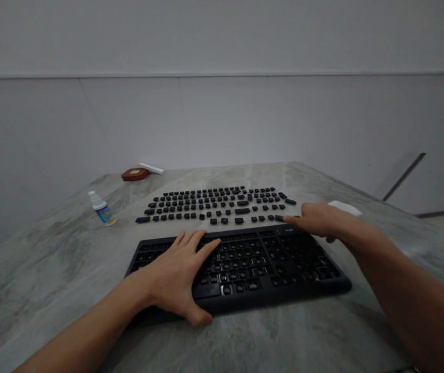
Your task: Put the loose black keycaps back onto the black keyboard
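A black keyboard [303, 290], stripped of most of its keycaps, lies on the marble-patterned table in front of me. My left hand [181, 269] rests spread over its left part, thumb over the front edge and fingers across the exposed key sockets. My right hand [317, 221] is by the keyboard's far right edge. Its index finger stretches left to a long dark keycap [280, 218], while the other fingers are curled and partly hidden. Whether anything is pinched there does not show. Behind the keyboard, loose black keycaps [242, 211] sit in rows.
A white spray bottle [105, 212] with a blue label stands at the left. Farther back are a reddish-brown case [134, 174] and a flat white item [151, 168]. A white tissue-like piece [345, 208] lies beyond my right wrist. A pale wall [222, 119] rises behind the table.
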Tool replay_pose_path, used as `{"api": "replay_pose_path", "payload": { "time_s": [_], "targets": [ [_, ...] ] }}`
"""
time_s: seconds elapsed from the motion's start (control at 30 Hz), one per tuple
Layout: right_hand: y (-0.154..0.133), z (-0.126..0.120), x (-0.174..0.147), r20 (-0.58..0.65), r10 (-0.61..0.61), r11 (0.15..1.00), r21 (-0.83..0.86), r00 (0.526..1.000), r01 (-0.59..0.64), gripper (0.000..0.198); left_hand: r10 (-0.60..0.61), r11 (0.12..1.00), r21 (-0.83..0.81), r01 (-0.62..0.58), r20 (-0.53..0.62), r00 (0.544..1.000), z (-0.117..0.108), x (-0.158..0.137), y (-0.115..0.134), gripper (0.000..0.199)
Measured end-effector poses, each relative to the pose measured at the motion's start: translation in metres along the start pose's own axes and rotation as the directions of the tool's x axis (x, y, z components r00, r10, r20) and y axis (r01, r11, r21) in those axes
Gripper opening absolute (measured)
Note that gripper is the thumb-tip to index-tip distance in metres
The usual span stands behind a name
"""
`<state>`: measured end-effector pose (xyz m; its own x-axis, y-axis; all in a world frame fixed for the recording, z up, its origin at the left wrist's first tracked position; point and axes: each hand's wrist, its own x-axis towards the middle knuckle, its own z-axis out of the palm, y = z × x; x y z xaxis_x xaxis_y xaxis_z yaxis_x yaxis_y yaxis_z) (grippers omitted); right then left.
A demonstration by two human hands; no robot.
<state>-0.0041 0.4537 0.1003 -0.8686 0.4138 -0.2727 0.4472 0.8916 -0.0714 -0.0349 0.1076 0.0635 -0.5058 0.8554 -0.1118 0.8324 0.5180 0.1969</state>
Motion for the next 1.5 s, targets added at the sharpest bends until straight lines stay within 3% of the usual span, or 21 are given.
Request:
{"api": "replay_pose_path", "payload": {
  "time_s": [0.07,0.13,0.3,0.57,0.6,0.67,0.73,0.77,0.87,0.97,1.17,1.37,1.5],
  "targets": [
    [-0.001,0.002,0.002,0.096,-0.022,0.999,0.028,0.995,0.019,0.051,0.017,1.0,0.011,-0.017,-0.032,0.999,-0.002,0.001,0.001,0.131],
    [-0.005,0.004,0.003,0.097,-0.068,0.998,-0.003,0.993,0.069,0.044,0.04,0.999,0.03,-0.039,-0.053,0.998,-0.004,0.002,0.0,0.13],
    [-0.014,0.007,0.003,-0.013,-0.156,0.985,-0.079,0.988,0.155,0.044,0.055,0.997,0.059,-0.05,-0.089,0.995,-0.011,-0.004,-0.011,0.127],
    [-0.026,0.021,-0.008,-0.253,-0.126,0.988,-0.118,0.959,0.099,0.032,0.018,1.0,-0.015,-0.019,-0.064,0.998,-0.014,-0.009,-0.021,0.118],
    [-0.03,0.021,-0.01,-0.311,-0.14,0.988,-0.11,0.94,0.111,0.03,0.007,0.999,-0.041,-0.01,-0.066,0.998,-0.015,-0.008,-0.022,0.113],
    [-0.043,0.022,-0.012,-0.44,-0.267,0.963,-0.089,0.857,0.255,0.026,-0.007,0.997,-0.083,0.0,-0.074,0.997,-0.016,-0.006,-0.023,0.105],
    [-0.064,0.023,-0.009,-0.511,-0.489,0.849,-0.094,0.707,0.52,0.024,0.0,0.996,-0.093,-0.009,-0.09,0.996,-0.015,-0.003,-0.024,0.1],
    [-0.077,0.024,-0.005,-0.491,-0.573,0.786,-0.104,0.656,0.61,0.023,0.008,0.996,-0.091,-0.017,-0.102,0.995,-0.014,-0.002,-0.025,0.097],
    [-0.117,0.026,0.015,-0.42,-0.712,0.655,-0.107,0.563,0.748,0.018,0.032,0.995,-0.087,-0.043,-0.133,0.991,-0.011,-0.001,-0.028,0.088],
    [-0.152,0.025,0.038,-0.386,-0.764,0.585,-0.081,0.516,0.807,0.017,0.031,0.996,-0.077,-0.043,-0.158,0.987,-0.009,-0.001,-0.03,0.081],
    [-0.187,0.031,0.054,-0.362,-0.775,0.581,-0.085,0.518,0.81,0.018,-0.003,0.999,-0.051,-0.005,-0.16,0.987,-0.006,-0.001,-0.027,0.081],
    [-0.187,0.043,0.052,-0.34,-0.791,0.577,-0.138,0.509,0.805,0.022,-0.021,1.0,-0.017,0.019,-0.151,0.988,-0.006,0.0,-0.023,0.079],
    [-0.186,0.044,0.058,-0.326,-0.781,0.596,-0.135,0.533,0.792,0.02,-0.03,1.0,-0.012,0.028,-0.154,0.988,-0.007,0.0,-0.023,0.077]
  ]
}}
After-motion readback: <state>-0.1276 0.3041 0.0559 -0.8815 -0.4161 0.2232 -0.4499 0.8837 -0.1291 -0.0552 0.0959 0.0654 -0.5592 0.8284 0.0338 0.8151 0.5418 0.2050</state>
